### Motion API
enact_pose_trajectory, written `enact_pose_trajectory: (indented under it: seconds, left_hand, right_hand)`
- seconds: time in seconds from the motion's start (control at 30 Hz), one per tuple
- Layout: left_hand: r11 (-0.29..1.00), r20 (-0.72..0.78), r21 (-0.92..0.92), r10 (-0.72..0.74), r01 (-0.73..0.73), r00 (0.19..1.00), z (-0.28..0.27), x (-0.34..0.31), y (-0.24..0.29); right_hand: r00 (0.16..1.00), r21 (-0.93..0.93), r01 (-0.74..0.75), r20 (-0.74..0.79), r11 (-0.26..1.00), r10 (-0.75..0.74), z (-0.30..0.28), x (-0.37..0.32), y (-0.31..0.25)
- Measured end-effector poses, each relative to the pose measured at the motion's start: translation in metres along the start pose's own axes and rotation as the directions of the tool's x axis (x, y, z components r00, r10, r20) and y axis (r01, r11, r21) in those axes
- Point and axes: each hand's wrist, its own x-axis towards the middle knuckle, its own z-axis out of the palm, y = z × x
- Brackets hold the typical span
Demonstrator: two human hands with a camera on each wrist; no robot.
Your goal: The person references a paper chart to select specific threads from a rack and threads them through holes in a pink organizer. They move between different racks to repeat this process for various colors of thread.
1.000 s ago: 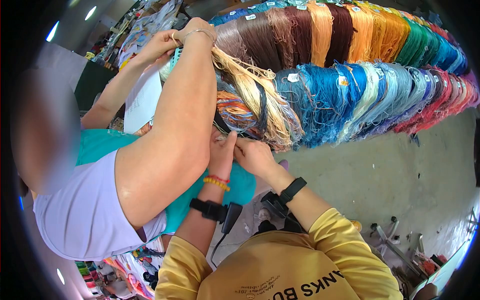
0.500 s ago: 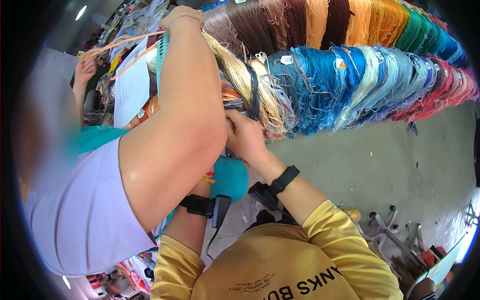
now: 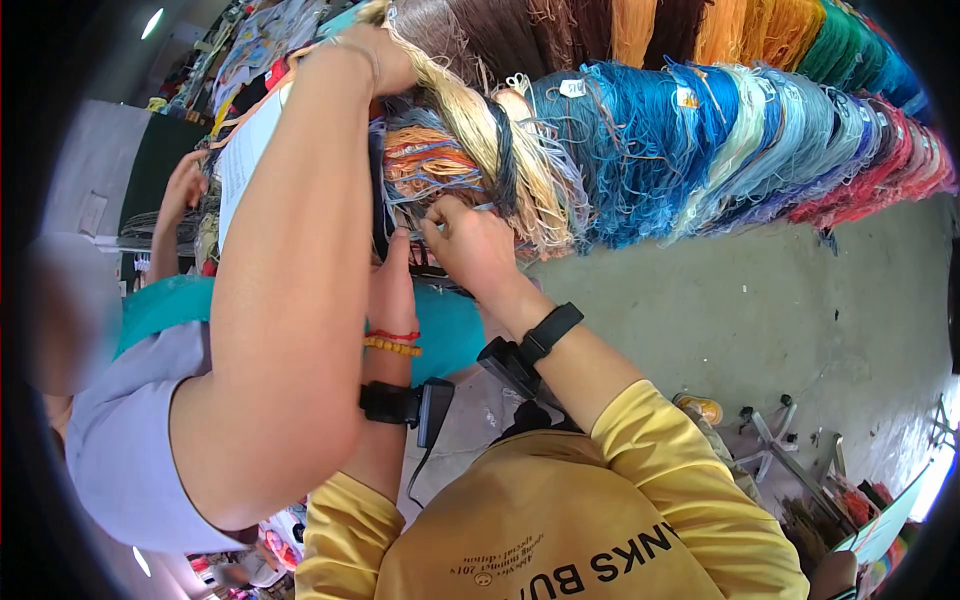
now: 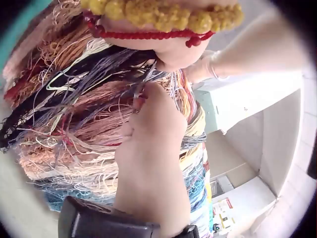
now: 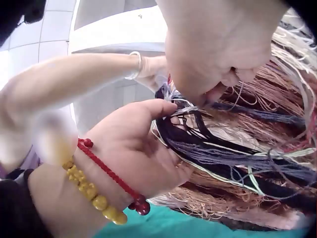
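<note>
My left hand (image 5: 133, 139) holds a bundle of black and grey-purple thread (image 5: 213, 158), thumb on top and fingers underneath. Close above the thumb, my right hand (image 5: 218, 54) has its fingers curled and pinches thin strands at the bundle's upper end. In the head view my right hand (image 3: 470, 245) lies in front of a multicoloured orange and blue skein (image 3: 430, 160). Beside it is my left hand (image 3: 393, 285), its fingers partly hidden. A cream skein (image 3: 455, 110) tied with dark thread hangs just beyond. Reddish-brown threads (image 4: 94, 99) spread below both hands in the left wrist view.
Another person's arm (image 3: 290, 260) reaches across close on the left, its hand at the rack. Blue skeins (image 3: 640, 150) and red skeins (image 3: 890, 170) hang in a row to the right, brown ones (image 3: 540, 40) behind. A white paper sheet (image 3: 250, 150) is at left.
The other person's far hand drew an orange strand out to the left, then lowered. My left hand, hidden behind that person's arm half a second ago, shows again. My right hand has shifted up and left.
</note>
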Motion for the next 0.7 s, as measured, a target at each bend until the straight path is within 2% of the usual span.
enact_pose_trajectory:
  seconds: [0.1, 0.27, 0.37, 0.4, 0.5, 0.53, 0.63, 0.67, 0.7]
  left_hand:
    - [1.0, 0.107, 0.014, 0.011, -0.013, 0.994, -0.009, 0.005, 0.0]
    - [0.999, 0.041, -0.023, 0.044, -0.043, 0.998, -0.012, 0.007, -0.003]
    - [0.996, -0.141, -0.052, 0.065, -0.073, 0.988, -0.01, 0.002, -0.001]
    - [0.996, -0.074, 0.05, 0.079, -0.076, 0.994, -0.02, 0.003, -0.004]
    - [0.997, 0.007, 0.062, 0.048, -0.048, 0.999, -0.03, -0.01, -0.011]
    - [0.998, 0.018, 0.053, 0.036, -0.036, 0.999, -0.031, -0.013, -0.011]
    - [0.998, 0.027, 0.04, 0.056, -0.057, 0.998, -0.033, -0.015, -0.014]
    - [0.998, 0.025, 0.017, 0.06, -0.06, 0.998, -0.034, -0.013, -0.015]
    - [0.999, 0.017, -0.009, 0.048, -0.048, 0.999, -0.035, -0.014, -0.011]
  right_hand:
    - [0.995, 0.08, -0.031, -0.094, 0.996, 0.038, 0.004, 0.003, -0.004]
    - [0.989, 0.038, -0.099, -0.104, 0.994, 0.103, 0.008, 0.006, -0.011]
    - [0.99, -0.014, -0.122, -0.079, 0.992, 0.121, 0.012, 0.01, -0.011]
    - [0.99, -0.028, -0.129, -0.065, 0.991, 0.127, 0.012, 0.011, -0.012]
    - [0.986, 0.09, -0.082, -0.135, 0.993, 0.094, 0.015, 0.008, -0.02]
    - [0.994, 0.046, -0.075, -0.079, 0.996, 0.078, 0.01, 0.007, -0.024]
    - [0.961, 0.163, 0.241, -0.175, 0.957, -0.212, 0.008, -0.003, -0.024]
    - [0.934, 0.128, 0.35, -0.121, 0.928, -0.335, 0.004, -0.008, -0.022]
    - [0.945, 0.173, 0.316, -0.141, 0.933, -0.294, 0.004, -0.013, -0.02]
